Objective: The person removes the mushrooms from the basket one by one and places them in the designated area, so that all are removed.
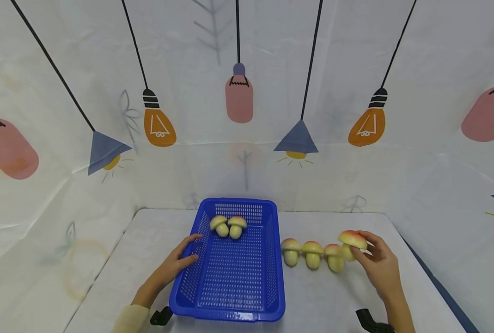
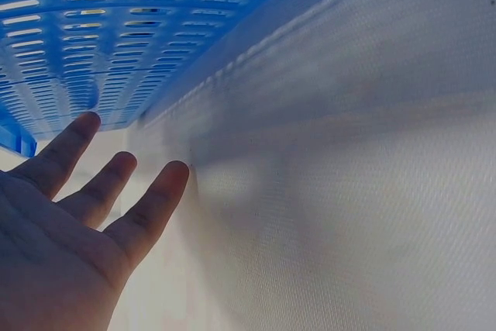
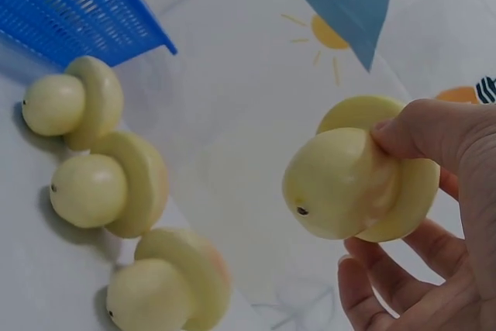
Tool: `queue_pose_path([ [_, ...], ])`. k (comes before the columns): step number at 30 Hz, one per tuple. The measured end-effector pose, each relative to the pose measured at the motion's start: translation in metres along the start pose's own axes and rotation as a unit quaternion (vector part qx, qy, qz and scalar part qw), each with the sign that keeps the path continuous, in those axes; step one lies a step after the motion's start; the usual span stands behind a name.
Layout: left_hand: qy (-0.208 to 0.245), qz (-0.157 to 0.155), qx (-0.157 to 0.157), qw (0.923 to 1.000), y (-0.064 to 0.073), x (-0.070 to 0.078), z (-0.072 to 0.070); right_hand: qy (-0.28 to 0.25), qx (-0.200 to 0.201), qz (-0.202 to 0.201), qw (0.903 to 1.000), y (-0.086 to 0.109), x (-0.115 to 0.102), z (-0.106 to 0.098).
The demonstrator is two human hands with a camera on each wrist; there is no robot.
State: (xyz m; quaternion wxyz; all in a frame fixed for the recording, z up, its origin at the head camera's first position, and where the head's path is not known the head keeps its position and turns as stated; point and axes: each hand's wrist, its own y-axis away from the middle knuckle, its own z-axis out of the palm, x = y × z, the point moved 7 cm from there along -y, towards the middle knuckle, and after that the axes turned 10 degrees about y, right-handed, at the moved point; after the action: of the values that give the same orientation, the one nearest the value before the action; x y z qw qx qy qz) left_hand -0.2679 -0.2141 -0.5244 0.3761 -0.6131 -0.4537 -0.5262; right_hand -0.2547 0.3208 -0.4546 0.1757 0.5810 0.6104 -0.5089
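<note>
My right hand (image 1: 381,266) pinches a toy mushroom (image 3: 329,184) between thumb and fingers, raised off the table at the right end of a row. Three more mushrooms (image 1: 313,254) stand in that row, beside the basket's right wall; all have yellowish stems and caps tinged red. At the left side of the blue plastic basket (image 1: 281,277), my left hand (image 1: 172,266) rests with fingers spread against the rim. In the left wrist view its fingers (image 2: 155,207) are extended next to the slotted basket wall. Two mushrooms (image 1: 236,227) lie together at the far end inside the basket.
A white-covered table (image 1: 326,300) carries everything. Behind it rises a pale wall sheet (image 1: 197,171) printed with hanging lamps and bulbs. Dark straps (image 1: 373,321) show near both wrists.
</note>
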Motion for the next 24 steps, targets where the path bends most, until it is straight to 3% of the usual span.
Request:
queue_pose_path([
  [9, 0.004, -0.001, -0.004, 1.0000, 0.000, -0.001, -0.001, 0.020, 0.003, 0.012, 0.9997, 0.000, 0.014, -0.009],
  [16, 0.003, -0.004, 0.000, 1.0000, -0.001, -0.002, -0.001, 0.006, 0.002, 0.027, 0.9996, 0.000, 0.031, -0.013],
  [24, -0.002, -0.004, 0.004, 1.0000, 0.000, -0.001, 0.000, 0.036, 0.005, 0.056, 0.9978, 0.003, 0.047, -0.016],
])
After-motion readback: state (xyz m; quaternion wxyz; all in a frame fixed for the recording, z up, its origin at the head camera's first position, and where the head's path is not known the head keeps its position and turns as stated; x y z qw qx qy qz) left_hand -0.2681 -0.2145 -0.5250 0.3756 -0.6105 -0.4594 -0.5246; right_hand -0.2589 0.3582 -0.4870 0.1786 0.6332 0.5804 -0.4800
